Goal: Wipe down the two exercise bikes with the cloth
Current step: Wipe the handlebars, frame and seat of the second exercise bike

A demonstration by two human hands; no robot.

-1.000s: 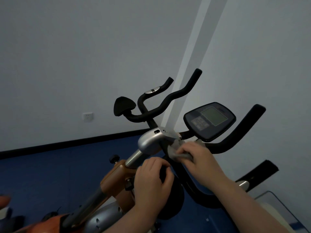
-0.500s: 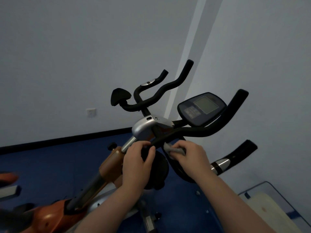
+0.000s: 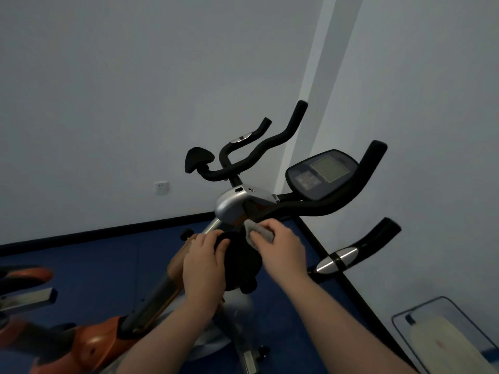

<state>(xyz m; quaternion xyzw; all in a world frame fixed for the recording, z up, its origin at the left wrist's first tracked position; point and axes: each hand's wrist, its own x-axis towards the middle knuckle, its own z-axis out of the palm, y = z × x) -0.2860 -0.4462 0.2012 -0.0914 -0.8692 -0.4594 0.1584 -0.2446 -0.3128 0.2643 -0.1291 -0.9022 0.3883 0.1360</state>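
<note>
As before, right hand [image 3: 280, 247] grips cloth [image 3: 259, 230].

Matt black foam handlebars [image 3: 321, 206], glossy silver metal clamp housing [image 3: 232, 205], and a soft grey cloth [image 3: 259, 232].

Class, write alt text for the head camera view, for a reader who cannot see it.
A person's right hand pinches a grey cloth against an exercise bike just below its handlebar, while the left hand grips a black round part. A console sits above; white walls and blue floor surround.
</note>
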